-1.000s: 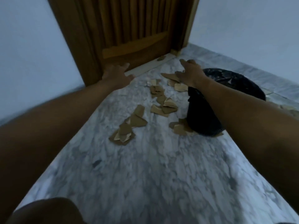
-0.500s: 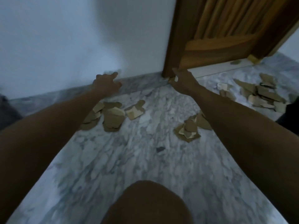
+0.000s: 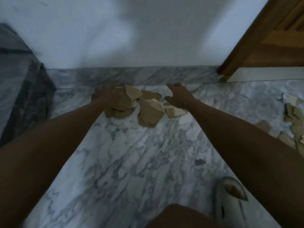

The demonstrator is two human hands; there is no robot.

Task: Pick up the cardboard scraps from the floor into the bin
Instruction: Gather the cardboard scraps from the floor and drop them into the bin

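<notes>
Landmark = marble skirting at foot of wall. Far left of it, a grey blurred object, can't tell what. Left hand lies on the left part of the cardboard scraps just in front of the skirting; blurred, so can't tell if it's grasping or just resting. Pile sits on marble floor, close to skirting, btwn both hands. Right hand hovers at pile's right edge, fingers spread, holding nothing. More scraps further right, near the wooden door where the skirting ends.
</notes>
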